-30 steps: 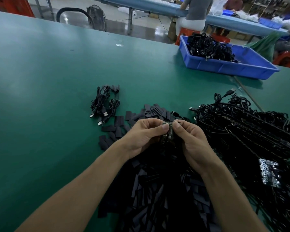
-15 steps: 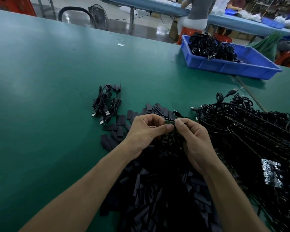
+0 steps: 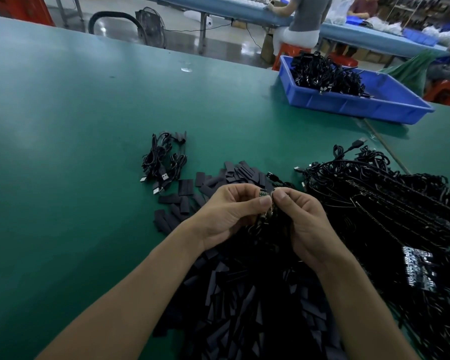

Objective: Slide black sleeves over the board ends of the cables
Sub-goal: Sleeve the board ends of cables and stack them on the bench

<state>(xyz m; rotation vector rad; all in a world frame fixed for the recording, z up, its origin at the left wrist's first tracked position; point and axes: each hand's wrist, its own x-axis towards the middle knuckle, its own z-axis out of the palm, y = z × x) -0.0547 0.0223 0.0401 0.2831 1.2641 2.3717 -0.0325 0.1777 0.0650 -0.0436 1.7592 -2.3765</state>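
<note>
Both hands meet above the green bench (image 3: 76, 126), raised over the heap so the small parts can be lined up close to the eye. The left hand (image 3: 229, 211) closes its grip on the small green circuit board (image 3: 263, 194) at a cable's end, pinched between thumb and forefinger with its top edge showing clear. The right hand (image 3: 304, 219) closes its grip just beside it, thumb against forefinger, on what looks like a flat black sleeve (image 3: 273, 207). It is too dark there to be sure how far the sleeve sits over the board.

The loose pile of flat black sleeves (image 3: 244, 294) lies directly under the wrists, probably so the next piece is within easy reach. The tangled heap of black cables (image 3: 387, 203) lies to the right, a few board strips glinting among it. A small bundle of coiled black cables (image 3: 164, 162) lies apart to the left, likely the finished ones.
</note>
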